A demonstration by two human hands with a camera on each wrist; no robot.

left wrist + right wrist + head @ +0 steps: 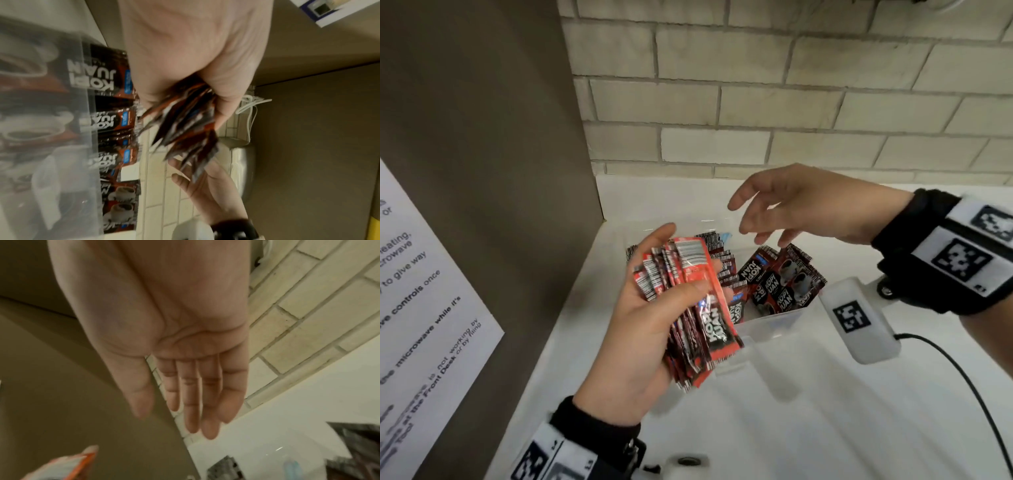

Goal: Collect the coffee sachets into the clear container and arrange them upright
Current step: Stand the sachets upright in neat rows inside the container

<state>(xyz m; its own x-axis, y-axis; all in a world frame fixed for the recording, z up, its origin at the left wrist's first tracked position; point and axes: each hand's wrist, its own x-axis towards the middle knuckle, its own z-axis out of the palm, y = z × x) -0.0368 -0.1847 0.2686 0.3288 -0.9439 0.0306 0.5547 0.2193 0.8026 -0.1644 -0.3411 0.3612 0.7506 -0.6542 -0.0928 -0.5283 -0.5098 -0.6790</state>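
My left hand (654, 308) grips a thick stack of red and black coffee sachets (688, 308) just left of the clear container (774, 322), thumb across the top sachet. The same stack of sachets (185, 128) fans out of my left hand (191, 56) in the left wrist view. Several sachets (784, 284) stand or lean inside the container, some at its back left. My right hand (791, 202) hovers above the container, fingers straight and empty; the right wrist view shows that right hand's (176, 353) bare palm.
A brown cabinet side panel (482, 137) with a white printed notice (414, 291) stands close on the left. A cream brick-tile wall (791, 85) runs behind the white counter (791, 411). A black cable (962, 377) trails from my right wrist device.
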